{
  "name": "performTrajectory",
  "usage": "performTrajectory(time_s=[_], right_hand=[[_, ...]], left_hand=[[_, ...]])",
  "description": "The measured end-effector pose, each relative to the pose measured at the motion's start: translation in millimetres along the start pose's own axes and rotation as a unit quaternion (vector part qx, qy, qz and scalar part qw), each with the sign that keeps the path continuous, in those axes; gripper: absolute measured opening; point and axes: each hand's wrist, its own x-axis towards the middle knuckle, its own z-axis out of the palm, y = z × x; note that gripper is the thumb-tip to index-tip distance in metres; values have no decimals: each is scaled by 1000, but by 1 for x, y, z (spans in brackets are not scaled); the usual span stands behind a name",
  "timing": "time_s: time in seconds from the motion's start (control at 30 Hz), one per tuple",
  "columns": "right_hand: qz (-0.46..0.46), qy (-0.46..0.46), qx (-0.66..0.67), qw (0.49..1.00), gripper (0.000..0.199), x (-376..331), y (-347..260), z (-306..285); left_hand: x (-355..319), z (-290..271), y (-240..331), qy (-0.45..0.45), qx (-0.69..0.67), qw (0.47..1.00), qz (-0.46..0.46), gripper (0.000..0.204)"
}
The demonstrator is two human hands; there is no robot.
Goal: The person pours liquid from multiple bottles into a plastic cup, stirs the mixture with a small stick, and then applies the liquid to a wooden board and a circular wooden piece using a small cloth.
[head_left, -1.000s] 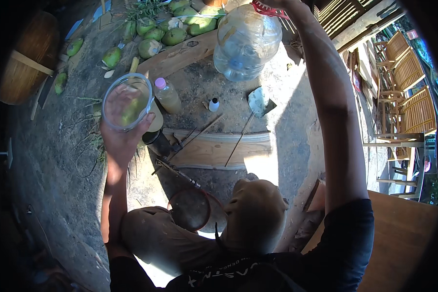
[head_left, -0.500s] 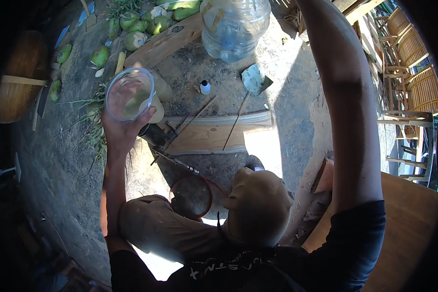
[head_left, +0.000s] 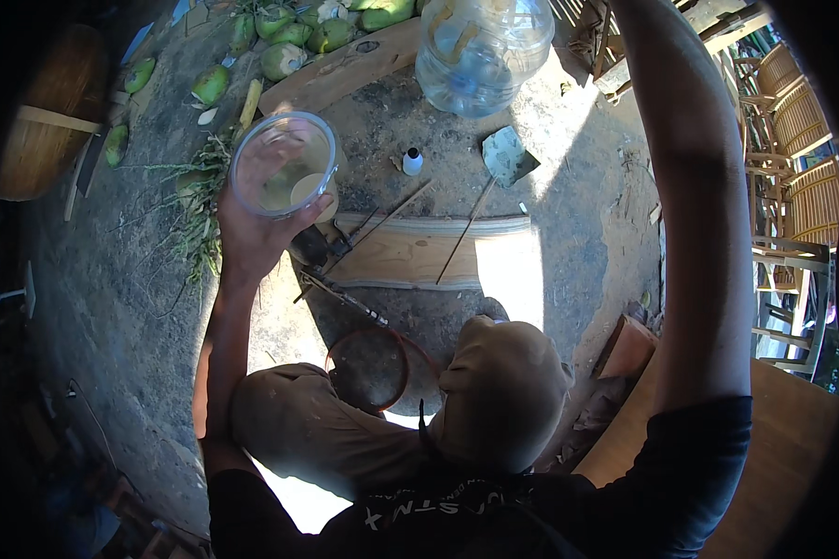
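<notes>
My left hand [head_left: 250, 231] grips a clear round plastic tub [head_left: 268, 182] by its side, thumb at the near rim, and holds it up over the floor. The tub's open mouth faces me. Behind it a pale, cloudy shape shows in part; I cannot tell what it is. My right arm [head_left: 694, 214] reaches far forward past the top edge, so my right hand is out of sight. Beyond the tub stands a large clear plastic water jug [head_left: 483, 65]. A small white bottle with a black cap [head_left: 412, 164] is on the floor between them.
A wooden board [head_left: 401, 256] lies ahead of my knees, with thin rods and a torch-like tool [head_left: 345, 296] on a red hose [head_left: 405, 373]. Green coconuts [head_left: 212, 86] are at the far left. Rattan chairs [head_left: 802, 130] stand at the right, above a brown panel [head_left: 755, 447].
The view has shifted slightly, moving the scene to the right. My left hand has carried the tub a little rightward, and it now covers more of the cloudy shape behind it.
</notes>
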Motion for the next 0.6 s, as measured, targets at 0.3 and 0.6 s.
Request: performTrajectory(time_s=[0.3, 0.6], right_hand=[[26, 177, 132, 975, 25, -111, -30, 16], [277, -291, 157, 902, 38, -449, -116, 288]], left_hand=[[4, 9, 1, -15, -59, 998, -3, 75], [6, 12, -17, -2, -58, 998, 35, 70]])
